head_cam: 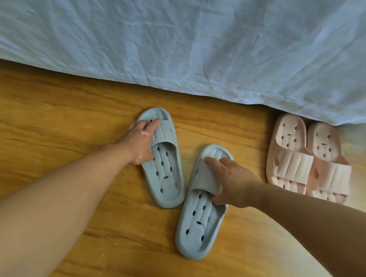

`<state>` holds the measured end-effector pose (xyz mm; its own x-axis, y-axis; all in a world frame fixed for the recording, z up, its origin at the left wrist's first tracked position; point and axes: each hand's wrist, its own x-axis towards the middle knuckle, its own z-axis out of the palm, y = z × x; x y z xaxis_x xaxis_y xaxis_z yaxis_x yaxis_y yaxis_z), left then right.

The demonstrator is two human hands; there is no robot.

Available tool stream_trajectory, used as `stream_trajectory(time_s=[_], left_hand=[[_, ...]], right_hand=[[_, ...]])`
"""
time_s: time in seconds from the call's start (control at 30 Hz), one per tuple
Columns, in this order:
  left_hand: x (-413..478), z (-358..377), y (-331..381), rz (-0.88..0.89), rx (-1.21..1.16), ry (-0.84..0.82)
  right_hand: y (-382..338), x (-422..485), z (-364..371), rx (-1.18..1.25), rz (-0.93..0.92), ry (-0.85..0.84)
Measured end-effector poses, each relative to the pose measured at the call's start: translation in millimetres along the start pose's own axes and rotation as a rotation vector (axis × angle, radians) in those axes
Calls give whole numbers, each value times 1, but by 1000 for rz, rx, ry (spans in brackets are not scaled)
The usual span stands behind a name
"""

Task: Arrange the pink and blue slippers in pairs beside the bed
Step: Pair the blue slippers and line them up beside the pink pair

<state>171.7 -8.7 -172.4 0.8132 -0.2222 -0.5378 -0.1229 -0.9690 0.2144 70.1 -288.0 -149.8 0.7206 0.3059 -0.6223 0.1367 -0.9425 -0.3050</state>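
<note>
Head view: a pale blue bedsheet overhangs the wooden floor; the pink slippers sit paired under its edge. Left hand grips one blue slipper's strap, right hand grips the other blue slipper, heels touching

Pale blue slippers dotted with dark holes under both hands; pink ribbed pair right of them; light blue sheet; orange wood-grain floor.
</note>
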Motion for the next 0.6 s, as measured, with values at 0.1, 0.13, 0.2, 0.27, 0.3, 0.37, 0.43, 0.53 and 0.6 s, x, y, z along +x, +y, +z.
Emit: stream_trajectory(time_s=[0.1, 0.13, 0.2, 0.27, 0.3, 0.37, 0.43, 0.53, 0.6], left_hand=[[7, -3, -4, 90, 86, -12], [5, -4, -4, 140, 101, -26], [-2, -2, 3, 236, 118, -46], [-7, 7, 18, 293, 125, -63], [-9, 13, 27, 312, 132, -69], [-11, 18, 38, 340, 151, -69], [-15, 17, 38, 348, 147, -70], [-32, 12, 35, 244, 21, -28], [-54, 14, 38, 140, -49, 204]], right_hand=[[10, 8, -7, 3, 28, 45], [14, 10, -11, 16, 47, 57], [15, 12, -12, 39, 64, 53], [9, 11, -8, 45, 55, 39], [5, 11, -5, 43, 51, 40], [0, 10, 0, 48, 58, 49], [-1, 9, 5, 79, 66, 57], [2, 5, -1, 72, 63, 29], [4, 11, -18, -36, 29, 62]])
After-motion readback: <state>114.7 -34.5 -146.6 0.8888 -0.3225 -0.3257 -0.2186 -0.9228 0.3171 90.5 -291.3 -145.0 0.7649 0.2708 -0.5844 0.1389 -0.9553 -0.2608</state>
